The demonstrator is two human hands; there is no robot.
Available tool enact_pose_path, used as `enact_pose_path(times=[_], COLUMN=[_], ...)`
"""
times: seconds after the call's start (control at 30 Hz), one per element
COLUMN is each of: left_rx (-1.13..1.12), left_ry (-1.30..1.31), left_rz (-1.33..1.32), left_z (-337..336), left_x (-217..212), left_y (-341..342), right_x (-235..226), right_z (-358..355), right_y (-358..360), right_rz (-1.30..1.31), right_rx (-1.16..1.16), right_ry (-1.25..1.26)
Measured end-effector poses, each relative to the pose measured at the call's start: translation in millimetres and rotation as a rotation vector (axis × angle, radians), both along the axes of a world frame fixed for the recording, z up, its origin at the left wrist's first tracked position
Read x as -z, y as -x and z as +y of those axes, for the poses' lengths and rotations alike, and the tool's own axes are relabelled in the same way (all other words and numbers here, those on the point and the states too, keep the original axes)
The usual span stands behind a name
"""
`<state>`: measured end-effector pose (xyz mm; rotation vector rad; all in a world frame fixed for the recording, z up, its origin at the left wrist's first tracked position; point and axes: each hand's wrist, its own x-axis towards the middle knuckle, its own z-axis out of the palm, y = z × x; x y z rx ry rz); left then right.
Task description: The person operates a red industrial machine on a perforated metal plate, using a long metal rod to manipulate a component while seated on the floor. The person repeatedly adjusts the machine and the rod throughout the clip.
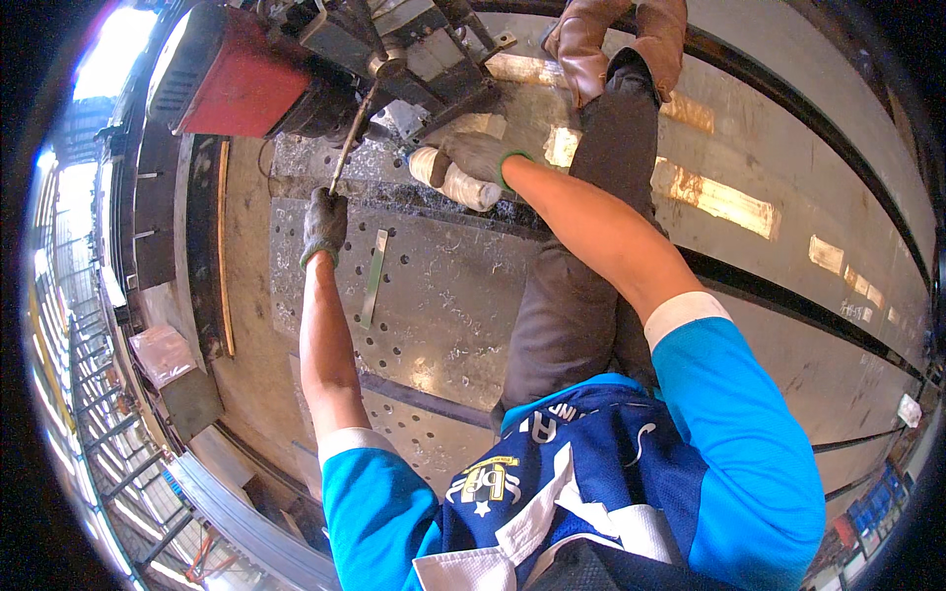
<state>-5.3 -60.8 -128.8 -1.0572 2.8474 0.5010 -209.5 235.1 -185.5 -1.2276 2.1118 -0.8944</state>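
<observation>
My left hand [325, 227], in a dark knit glove, is closed round the end of a thin metal lever [353, 138]. The lever runs up to the hub of a drilling machine with a red housing [246, 79]. In a matching glove with a green cuff, my right hand [475, 162] grips a cream-white cylinder [468, 189] lying on its side; whether it is a bottle or a wrapped roll I cannot tell. Both sit over a dark steel plate [443, 276] with rows of round holes and scattered metal shavings. The drill's tip is hidden among the machine parts.
A flat narrow metal strip [374, 279] lies on the plate beside my left forearm. My leg stretches across the plates, ending in brown leather boot covers [581, 44]. At left are a wooden strip [226, 246] and a rusty block [163, 355].
</observation>
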Motion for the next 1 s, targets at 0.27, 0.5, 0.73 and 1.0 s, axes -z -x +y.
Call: enact_pose_path(times=[0.27,0.5,0.73,1.0], left_rx=[0.002,0.023,-0.008,0.019], left_ry=[0.031,0.063,0.054,0.034], left_rz=[-0.026,-0.023,-0.048,-0.034], left_z=[3.7,3.5,3.0,2.7], left_x=[-1.5,0.4,1.5,0.1], left_y=[0.7,0.0,1.3,0.7], right_x=[-2.1,-0.3,-2.9,-1.7], right_z=[0.0,2.0,-3.8,-0.5], right_y=[-1.6,1.5,-0.4,-1.2], right_rz=[-0.044,-0.081,-0.104,-0.141], right_rx=[0.080,0.066,0.142,0.027], right_ry=[0.008,-0.047,-0.012,0.025])
